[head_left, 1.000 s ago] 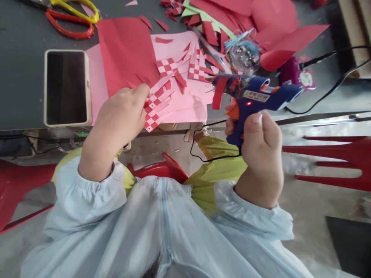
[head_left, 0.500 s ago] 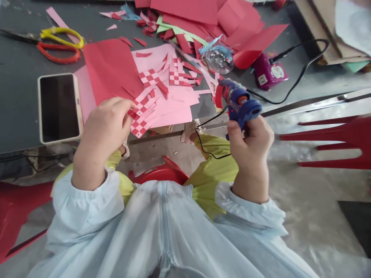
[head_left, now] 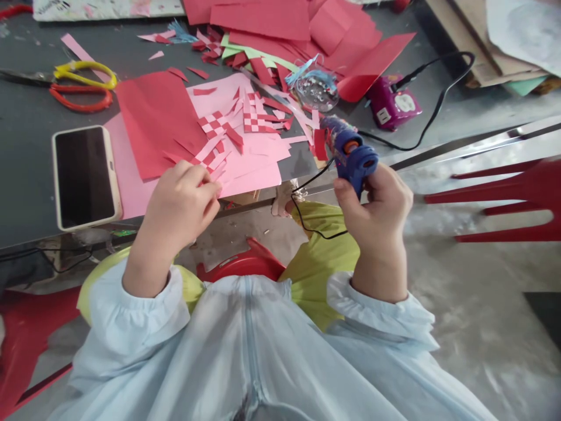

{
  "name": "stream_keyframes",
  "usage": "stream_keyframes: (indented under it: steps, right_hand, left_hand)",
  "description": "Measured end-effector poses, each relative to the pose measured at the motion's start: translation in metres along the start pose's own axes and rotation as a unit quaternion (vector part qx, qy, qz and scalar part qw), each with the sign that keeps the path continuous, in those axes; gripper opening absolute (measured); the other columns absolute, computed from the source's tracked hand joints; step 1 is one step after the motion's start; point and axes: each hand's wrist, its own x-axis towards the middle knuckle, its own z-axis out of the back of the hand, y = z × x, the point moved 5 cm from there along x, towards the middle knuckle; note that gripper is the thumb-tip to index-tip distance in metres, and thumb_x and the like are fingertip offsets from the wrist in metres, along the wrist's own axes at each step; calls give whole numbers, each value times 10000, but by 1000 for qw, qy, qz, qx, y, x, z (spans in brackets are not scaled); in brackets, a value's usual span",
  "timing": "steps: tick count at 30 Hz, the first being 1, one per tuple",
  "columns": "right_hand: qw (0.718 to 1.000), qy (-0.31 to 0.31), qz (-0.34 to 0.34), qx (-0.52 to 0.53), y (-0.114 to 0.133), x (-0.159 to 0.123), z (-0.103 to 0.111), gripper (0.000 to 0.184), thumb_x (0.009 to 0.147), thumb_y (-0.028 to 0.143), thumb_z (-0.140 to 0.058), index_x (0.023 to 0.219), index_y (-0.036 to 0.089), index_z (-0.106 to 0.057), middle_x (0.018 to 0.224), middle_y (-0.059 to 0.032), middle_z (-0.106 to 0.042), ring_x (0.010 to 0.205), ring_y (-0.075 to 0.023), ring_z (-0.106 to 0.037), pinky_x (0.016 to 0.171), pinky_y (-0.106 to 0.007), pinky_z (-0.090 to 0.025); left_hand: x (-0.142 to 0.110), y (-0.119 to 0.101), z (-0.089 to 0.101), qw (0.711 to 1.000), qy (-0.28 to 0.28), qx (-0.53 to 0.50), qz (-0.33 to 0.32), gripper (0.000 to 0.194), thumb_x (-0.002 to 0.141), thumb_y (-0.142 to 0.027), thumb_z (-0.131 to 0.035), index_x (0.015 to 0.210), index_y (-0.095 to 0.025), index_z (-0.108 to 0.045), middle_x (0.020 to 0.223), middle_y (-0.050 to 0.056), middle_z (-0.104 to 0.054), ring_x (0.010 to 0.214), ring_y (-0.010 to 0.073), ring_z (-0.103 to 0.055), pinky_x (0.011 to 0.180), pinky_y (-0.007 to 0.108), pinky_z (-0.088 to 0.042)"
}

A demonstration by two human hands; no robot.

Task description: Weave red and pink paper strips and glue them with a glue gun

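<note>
My right hand [head_left: 381, 202] is wrapped round the handle of a blue hot glue gun [head_left: 353, 149]. Its nozzle points up and left toward the paper pile, and a black cord hangs beside it. At the table's front edge, my left hand [head_left: 182, 202] has its fingers pinched on a red and pink woven paper piece [head_left: 213, 156], most of which the fingers cover. Just beyond lie two more checkered pieces, one woven paper piece [head_left: 214, 124] with loose strips and another woven piece [head_left: 256, 117]. Pink paper [head_left: 256, 169] and a red sheet [head_left: 158, 117] lie under and beside them.
A phone [head_left: 85, 178] and scissors [head_left: 83, 85] lie at the left. Behind the glue gun are a clear ball with blue strands [head_left: 316, 90] and a purple power adapter [head_left: 394, 104] with a cord. Red paper [head_left: 263, 23] is piled at the back; a red stool [head_left: 517, 193] stands right.
My left hand has moved right and turned over the woven piece, hiding its lower end with the small eye-like dots. The right hand still holds the glue gun; the view has shifted slightly.
</note>
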Motion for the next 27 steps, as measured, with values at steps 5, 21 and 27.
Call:
stream_keyframes:
  steps: [5, 21, 27]
  right_hand:
    - [1000, -1, -10, -8, -3, 3, 1, 387, 900, 425, -599, 1086, 122, -751, 865, -109, -713, 693, -174, -563, 694, -352, -499]
    - [972, 42, -51, -225, -31, 22, -1, 526, 873, 433, -631, 1303, 148, -737, 890, -109, -674, 838, -242, -534, 879, -401, -459]
    - [966, 83, -65, -238, -33, 29, -29, 498, 881, 377, -625, 1326, 171, -709, 926, -123, -648, 910, -289, -519, 838, -443, -449]
  left_hand:
    - [-1, -5, -5, 999, -11, 45, 3, 270, 983, -188, -487, 890, -256, -732, 907, 55, -709, 979, 273, -638, 879, 458, -475]
    - [-10, -23, -2, 997, -45, 62, 22, 232, 992, -184, -516, 999, -194, -747, 912, 84, -741, 972, 293, -638, 976, 552, -427]
    - [-10, -25, -2, 995, -16, 95, 13, 278, 996, -175, -502, 1140, -197, -738, 947, 98, -736, 974, 303, -642, 976, 575, -449]
